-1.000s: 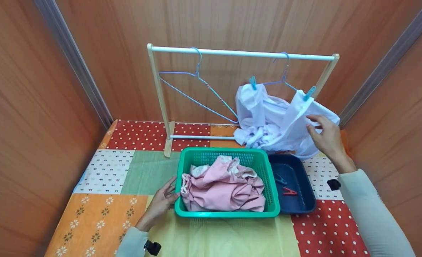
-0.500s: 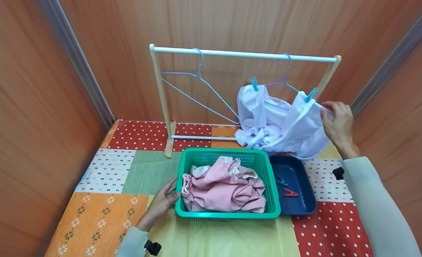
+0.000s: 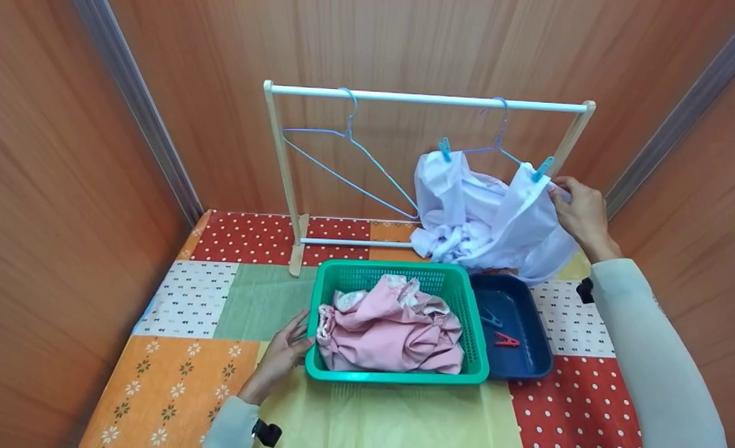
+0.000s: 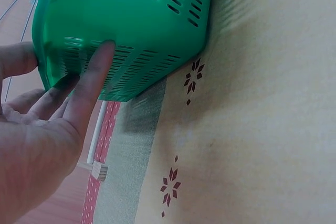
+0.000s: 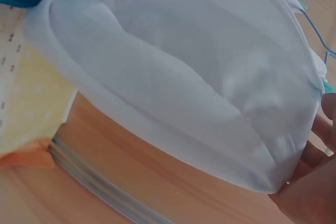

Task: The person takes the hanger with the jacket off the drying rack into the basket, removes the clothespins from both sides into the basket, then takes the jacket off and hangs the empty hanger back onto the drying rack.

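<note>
A white garment (image 3: pixel 498 218) hangs bunched from the right-hand hanger (image 3: pixel 498 147), fixed by a blue clothespin (image 3: pixel 444 149) on the left and another blue clothespin (image 3: pixel 543 169) on the right. My right hand (image 3: pixel 582 211) pinches its upper right edge, just beside the right clothespin. In the right wrist view the white cloth (image 5: pixel 173 87) spreads wide from the fingertips. My left hand (image 3: pixel 283 351) touches the left side of a green basket (image 3: pixel 398 375), its fingers fairly straight along the outer wall. A crumpled pink garment (image 3: pixel 392 336) with white trim lies inside the basket.
A bare blue hanger (image 3: pixel 348 132) hangs at the left of the rack's white rail (image 3: pixel 417 96). Right of the basket stands a dark blue tray (image 3: pixel 529 367) holding a red clothespin (image 3: pixel 506 340) and a blue clothespin (image 3: pixel 490 318). Wooden panels (image 3: pixel 404 37) enclose the patchwork-covered table (image 3: pixel 174 386).
My right hand has moved right to the garment's outer edge, gripped it, then shifted slightly back left toward the right clothespin. The left hand has stayed at the basket.
</note>
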The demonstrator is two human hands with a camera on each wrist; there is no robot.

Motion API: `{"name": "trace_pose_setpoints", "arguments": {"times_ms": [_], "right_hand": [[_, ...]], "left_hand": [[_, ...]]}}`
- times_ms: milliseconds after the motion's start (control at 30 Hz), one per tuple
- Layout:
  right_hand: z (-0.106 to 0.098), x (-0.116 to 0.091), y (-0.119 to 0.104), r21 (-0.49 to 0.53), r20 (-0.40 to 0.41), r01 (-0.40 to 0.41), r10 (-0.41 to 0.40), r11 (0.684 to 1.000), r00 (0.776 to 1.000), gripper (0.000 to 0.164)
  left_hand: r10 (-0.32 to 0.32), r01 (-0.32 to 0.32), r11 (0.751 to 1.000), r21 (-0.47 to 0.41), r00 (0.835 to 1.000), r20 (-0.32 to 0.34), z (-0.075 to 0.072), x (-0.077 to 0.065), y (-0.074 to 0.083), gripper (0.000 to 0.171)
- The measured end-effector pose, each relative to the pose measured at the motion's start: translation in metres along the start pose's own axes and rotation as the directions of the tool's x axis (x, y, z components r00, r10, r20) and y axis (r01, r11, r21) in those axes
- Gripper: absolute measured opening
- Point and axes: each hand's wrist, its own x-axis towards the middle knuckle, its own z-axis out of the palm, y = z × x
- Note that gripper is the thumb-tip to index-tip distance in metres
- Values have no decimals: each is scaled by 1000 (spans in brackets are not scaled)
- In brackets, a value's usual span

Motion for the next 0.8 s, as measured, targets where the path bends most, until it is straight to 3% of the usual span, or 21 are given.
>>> {"name": "trace_pose_setpoints", "arguments": {"times_ms": [133, 233, 400, 800], "right_hand": [[1, 1, -1, -39, 76, -26, 29, 999, 997, 53], [3, 1, 0, -72, 85, -19, 25, 997, 996, 51], [8, 1, 2, -108, 25, 17, -14, 994, 1000, 44], [17, -2, 3, -99, -84, -35, 26, 995, 996, 47]], "left_hand": [[-8, 8, 1000, 5, 1000, -14, 1, 0, 1, 69], [-18, 18, 1000, -3, 1000, -16, 2, -1, 1, 69], [-23, 23, 999, -30, 1000, -7, 3, -1, 2, 69], [-12, 12, 1000, -20, 1000, 2, 1, -1, 1, 70]]}}
